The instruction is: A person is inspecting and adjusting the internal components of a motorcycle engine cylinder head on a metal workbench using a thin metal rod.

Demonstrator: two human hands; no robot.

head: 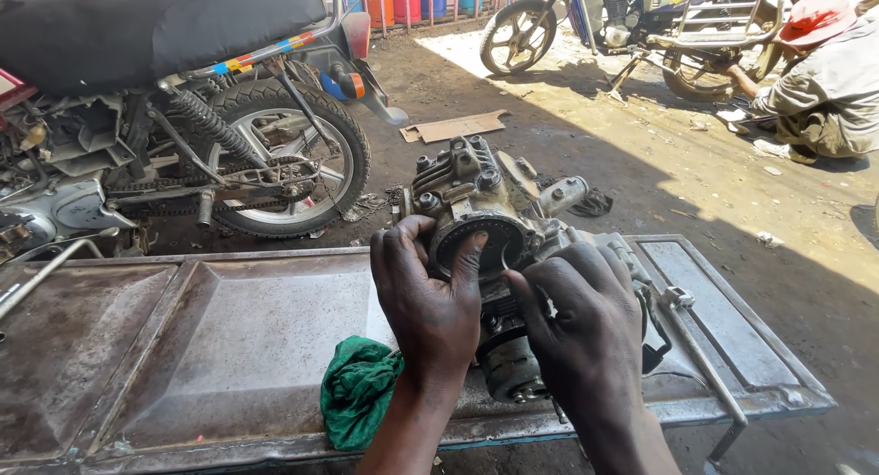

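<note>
While two hands grip, one engine (485,209) stands.

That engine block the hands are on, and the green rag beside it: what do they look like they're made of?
The engine block looks like cast metal, probably aluminium: dull grey, grimy, with cast fins and bolt heads. The green rag looks like soft woven or knitted cloth, judging by its crumpled folds. The left hand and the right hand grip the engine.

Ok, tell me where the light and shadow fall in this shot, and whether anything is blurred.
Head view: the left hand, right hand and engine sit in even shade and look sharp; hard sunlight washes out the ground behind, with a diagonal shadow edge; the metal table shows dull sheen, no strong glare; the crouching person is brightly lit.
</note>
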